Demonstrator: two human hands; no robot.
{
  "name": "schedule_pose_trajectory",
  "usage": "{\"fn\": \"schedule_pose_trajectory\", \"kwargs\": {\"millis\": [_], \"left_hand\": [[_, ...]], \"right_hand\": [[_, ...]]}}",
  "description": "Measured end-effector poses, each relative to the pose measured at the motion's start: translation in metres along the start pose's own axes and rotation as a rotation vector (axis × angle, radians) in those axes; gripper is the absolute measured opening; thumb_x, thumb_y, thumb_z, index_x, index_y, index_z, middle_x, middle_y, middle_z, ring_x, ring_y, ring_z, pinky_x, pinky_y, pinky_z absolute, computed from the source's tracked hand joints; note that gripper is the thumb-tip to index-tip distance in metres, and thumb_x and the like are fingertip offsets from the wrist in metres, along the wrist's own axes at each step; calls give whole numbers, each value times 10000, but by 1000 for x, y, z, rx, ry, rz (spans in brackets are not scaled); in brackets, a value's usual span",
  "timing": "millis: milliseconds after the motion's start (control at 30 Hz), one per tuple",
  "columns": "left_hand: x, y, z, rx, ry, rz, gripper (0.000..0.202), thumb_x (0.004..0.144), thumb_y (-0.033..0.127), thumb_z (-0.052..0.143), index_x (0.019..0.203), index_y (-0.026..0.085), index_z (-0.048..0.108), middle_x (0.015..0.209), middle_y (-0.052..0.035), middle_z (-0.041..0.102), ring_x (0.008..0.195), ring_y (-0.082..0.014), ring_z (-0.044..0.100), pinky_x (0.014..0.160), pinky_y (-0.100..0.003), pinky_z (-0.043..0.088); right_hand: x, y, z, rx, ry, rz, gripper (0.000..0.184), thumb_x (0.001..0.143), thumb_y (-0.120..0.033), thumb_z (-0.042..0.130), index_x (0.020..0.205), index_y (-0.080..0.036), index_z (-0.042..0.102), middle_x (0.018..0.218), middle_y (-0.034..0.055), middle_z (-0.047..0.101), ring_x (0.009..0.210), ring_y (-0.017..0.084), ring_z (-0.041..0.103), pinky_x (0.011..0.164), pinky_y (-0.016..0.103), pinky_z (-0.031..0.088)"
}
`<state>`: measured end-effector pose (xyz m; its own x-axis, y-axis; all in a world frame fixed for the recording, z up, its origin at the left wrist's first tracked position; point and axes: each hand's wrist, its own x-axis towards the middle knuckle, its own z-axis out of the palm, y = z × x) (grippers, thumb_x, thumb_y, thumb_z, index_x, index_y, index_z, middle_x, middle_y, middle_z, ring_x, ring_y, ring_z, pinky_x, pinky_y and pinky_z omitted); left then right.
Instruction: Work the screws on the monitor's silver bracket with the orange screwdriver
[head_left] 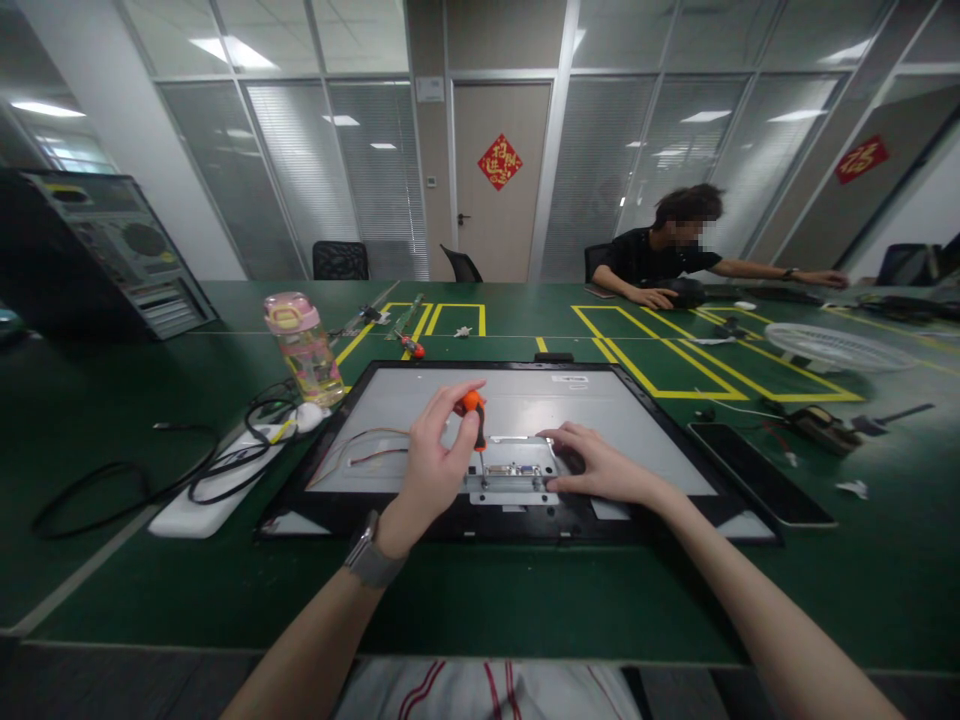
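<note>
A flat monitor panel (pixel 637 420) lies face down on the green table, its grey metal back up inside a black frame. My left hand (pixel 435 455) is closed round an orange-handled screwdriver (pixel 475 415), held upright with its tip down on a small metal bracket with ports (pixel 511 478) near the panel's front edge. My right hand (pixel 596 465) rests on the right end of that bracket, fingers curled and pressing on it. Thin coloured wires (pixel 360 447) trail across the panel to the left.
A pink water bottle (pixel 304 350) stands left of the panel beside black cables (pixel 187 470) and a white slab (pixel 217 490). A computer case (pixel 112 250) stands far left. Another screwdriver (pixel 411 347), a dark strip (pixel 757 470) and a white fan grille (pixel 825 347) lie around. Another person (pixel 675 250) sits opposite.
</note>
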<state>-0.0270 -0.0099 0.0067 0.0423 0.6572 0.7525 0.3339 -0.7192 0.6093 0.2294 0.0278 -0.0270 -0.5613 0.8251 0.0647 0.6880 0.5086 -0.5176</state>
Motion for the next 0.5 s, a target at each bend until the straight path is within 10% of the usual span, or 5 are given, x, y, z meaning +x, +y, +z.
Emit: {"fn": "schedule_pose_trajectory", "kwargs": {"millis": [500], "left_hand": [[1, -1, 0, 65, 70, 1, 291, 903, 223, 558, 1192, 234, 590, 870, -11, 515, 806, -156, 520, 791, -295, 443]], "right_hand": [[2, 0, 1, -3, 3, 2, 613, 757, -474, 726, 1306, -271, 543, 1079, 78, 557, 1032, 293, 531, 951, 475, 411]]}}
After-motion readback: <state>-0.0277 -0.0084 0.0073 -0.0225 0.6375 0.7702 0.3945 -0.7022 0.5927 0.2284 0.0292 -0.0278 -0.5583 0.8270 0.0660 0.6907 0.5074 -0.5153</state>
